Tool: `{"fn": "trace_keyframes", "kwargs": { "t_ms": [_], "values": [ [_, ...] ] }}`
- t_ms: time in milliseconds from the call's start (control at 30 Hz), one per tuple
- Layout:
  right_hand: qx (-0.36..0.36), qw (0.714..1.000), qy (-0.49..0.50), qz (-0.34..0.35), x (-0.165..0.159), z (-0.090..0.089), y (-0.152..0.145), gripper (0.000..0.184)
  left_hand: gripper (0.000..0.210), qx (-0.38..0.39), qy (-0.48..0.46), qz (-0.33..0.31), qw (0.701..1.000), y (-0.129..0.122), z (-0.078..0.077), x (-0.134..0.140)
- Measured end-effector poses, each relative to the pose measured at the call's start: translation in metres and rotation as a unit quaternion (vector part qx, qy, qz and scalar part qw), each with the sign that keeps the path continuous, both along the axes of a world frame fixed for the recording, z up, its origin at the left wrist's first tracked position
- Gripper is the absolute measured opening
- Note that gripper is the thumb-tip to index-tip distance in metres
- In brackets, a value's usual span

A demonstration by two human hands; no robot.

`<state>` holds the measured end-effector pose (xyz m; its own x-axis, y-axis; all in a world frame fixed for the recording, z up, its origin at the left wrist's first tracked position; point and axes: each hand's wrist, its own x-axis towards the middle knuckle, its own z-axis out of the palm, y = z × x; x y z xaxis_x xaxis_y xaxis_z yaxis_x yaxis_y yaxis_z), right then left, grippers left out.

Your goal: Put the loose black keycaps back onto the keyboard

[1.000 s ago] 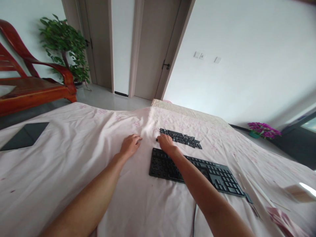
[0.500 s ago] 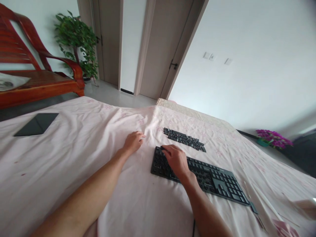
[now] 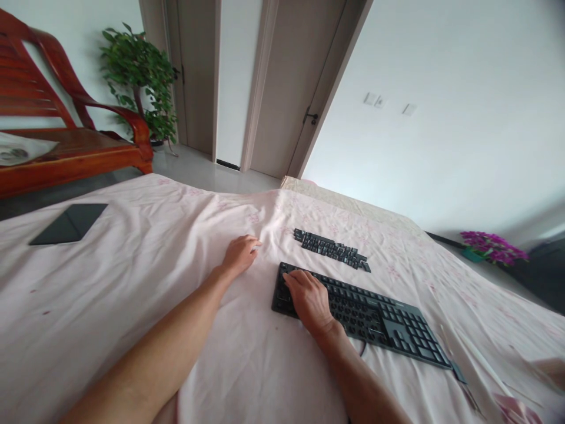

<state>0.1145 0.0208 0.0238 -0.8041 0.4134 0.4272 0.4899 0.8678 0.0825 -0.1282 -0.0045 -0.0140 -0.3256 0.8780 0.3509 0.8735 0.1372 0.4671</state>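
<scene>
A black keyboard (image 3: 397, 330) lies at a slant on the pink cloth, many keycaps gone from its main block while those at its right end are in place. My right hand (image 3: 309, 297) rests over the keyboard's left part, thumb and fingers drawn together at the upper left keys. What lies under the fingertips is hidden. My left hand (image 3: 241, 254) lies on the cloth left of the keyboard, fingers loosely stretched, holding nothing. Beyond the keyboard, loose black keycaps (image 3: 331, 248) are laid out in rows.
A dark tablet (image 3: 69, 224) lies at the left on the cloth (image 3: 154, 282). Thin tools (image 3: 470, 394) and a small dark piece (image 3: 458, 372) are by the keyboard's right end. A wooden chair (image 3: 88, 144), a potted plant (image 3: 139, 76) and purple flowers (image 3: 494, 246) stand beyond.
My right hand has shifted slightly down and left from the keyboard's top edge, covering more of its left keys. My left hand keeps its place on the cloth.
</scene>
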Motion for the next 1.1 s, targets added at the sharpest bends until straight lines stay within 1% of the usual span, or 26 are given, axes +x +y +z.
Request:
{"fn": "trace_keyframes", "kwargs": {
  "t_ms": [133, 433, 867, 1100],
  "values": [
    [0.006, 1.000, 0.000, 0.008, -0.0001, -0.0005, -0.0008, 0.020, 0.034, 0.001, 0.000, -0.001, 1.000, 0.0007, -0.0005, -0.0005],
    [-0.007, 1.000, -0.019, -0.006, -0.0042, 0.0036, -0.0042, 0.016, 0.033, -0.004, 0.003, 0.004, 1.000, 0.0007, -0.0003, 0.0003],
    [-0.013, 1.000, -0.012, -0.008, -0.0058, 0.0054, -0.0082, 0.019, 0.033, -0.021, -0.006, 0.005, 1.000, -0.0008, 0.0039, 0.0014],
    [-0.015, 1.000, -0.013, -0.001, -0.0049, 0.0052, -0.0069, 0.018, 0.033, -0.005, 0.000, -0.001, 1.000, 0.0000, 0.0016, 0.0009]
  ]
}}
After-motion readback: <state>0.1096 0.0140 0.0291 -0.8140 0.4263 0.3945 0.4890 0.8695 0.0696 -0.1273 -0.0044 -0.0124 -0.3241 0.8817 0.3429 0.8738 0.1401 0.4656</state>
